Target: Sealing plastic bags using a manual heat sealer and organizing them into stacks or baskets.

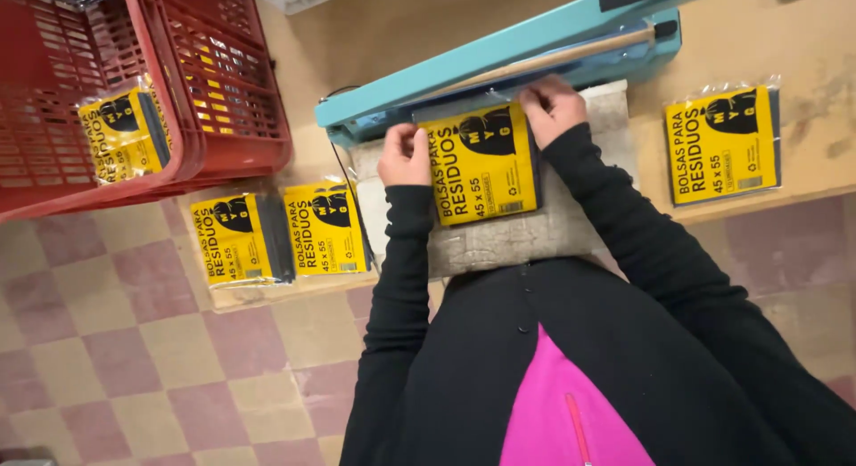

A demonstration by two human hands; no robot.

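- Where the checked pink and cream floor (134, 359) meets the bench, a red crate (178, 82) holds one yellow packet (120, 131)
- two yellow packets (276, 234) lie on the bench edge
- left hand (404, 156) and right hand (553, 105) each pinch the top corners of a yellow bag packet (481, 167), its top edge at the teal heat sealer (499, 60)
- another packet (722, 145) rests on the tan bench (802, 65)

Tan bench (811, 176) — teal sealer (499, 65), yellow packs (722, 145), grey pad (535, 230)
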